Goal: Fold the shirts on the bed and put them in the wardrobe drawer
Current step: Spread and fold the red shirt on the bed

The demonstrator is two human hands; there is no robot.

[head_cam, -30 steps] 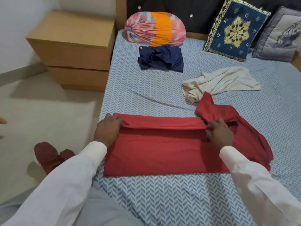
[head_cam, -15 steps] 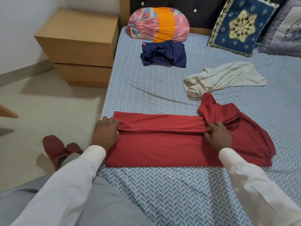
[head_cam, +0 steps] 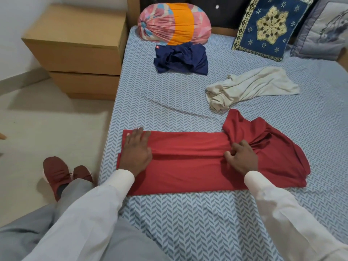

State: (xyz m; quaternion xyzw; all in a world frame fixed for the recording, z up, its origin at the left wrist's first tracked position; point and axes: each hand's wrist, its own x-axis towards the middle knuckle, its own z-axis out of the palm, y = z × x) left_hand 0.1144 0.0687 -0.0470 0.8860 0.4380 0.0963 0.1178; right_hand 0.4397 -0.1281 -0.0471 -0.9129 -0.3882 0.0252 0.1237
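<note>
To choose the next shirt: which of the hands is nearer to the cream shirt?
Right. The right hand grips the red shirt just short of the cream shirt; the left hand lies flat farther left.

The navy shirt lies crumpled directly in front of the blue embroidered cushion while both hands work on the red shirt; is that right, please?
Not quite. In the head view the navy shirt lies crumpled directly in front of the pink-and-orange bolster, not the blue embroidered cushion; the left hand and right hand do work on the red shirt.
</note>
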